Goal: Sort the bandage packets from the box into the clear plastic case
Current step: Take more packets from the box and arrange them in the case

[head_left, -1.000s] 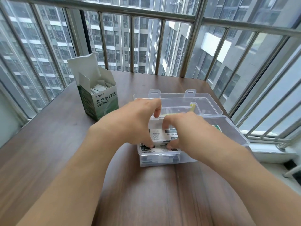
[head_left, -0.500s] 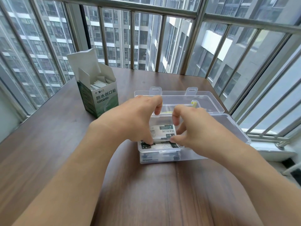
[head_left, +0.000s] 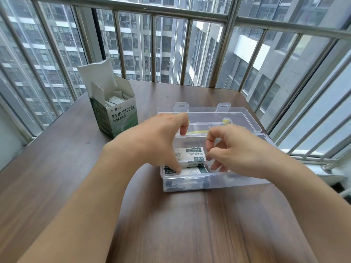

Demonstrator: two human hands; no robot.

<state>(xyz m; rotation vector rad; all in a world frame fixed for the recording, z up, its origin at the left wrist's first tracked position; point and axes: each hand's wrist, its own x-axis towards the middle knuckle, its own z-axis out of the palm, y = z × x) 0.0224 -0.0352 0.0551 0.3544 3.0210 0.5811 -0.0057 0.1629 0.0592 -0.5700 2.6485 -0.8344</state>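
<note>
The clear plastic case [head_left: 228, 184] lies open on the table, its lid [head_left: 245, 118] folded back. Inside, at its left end, lie white and green bandage packets [head_left: 191, 156] in two stacks. My left hand [head_left: 161, 141] curls over the left end of the stacks, with its thumb down on the front one. My right hand [head_left: 235, 150] hovers over the case just right of the packets. Its fingers are loosely curled and hold nothing, and its thumb tip sits by the stack's right end. The green and white bandage box [head_left: 121, 116] stands open to the left, with more packets [head_left: 115, 100] inside.
The brown wooden table [head_left: 171, 224] fills the foreground. Metal railings and windows [head_left: 190, 54] close off the far side and both flanks. A yellow part [head_left: 227, 121] shows through the case lid.
My right hand has let go of the packets and drawn back to the right, uncovering the rear stack. My left hand has stayed on the left end. The view has tilted down slightly.
</note>
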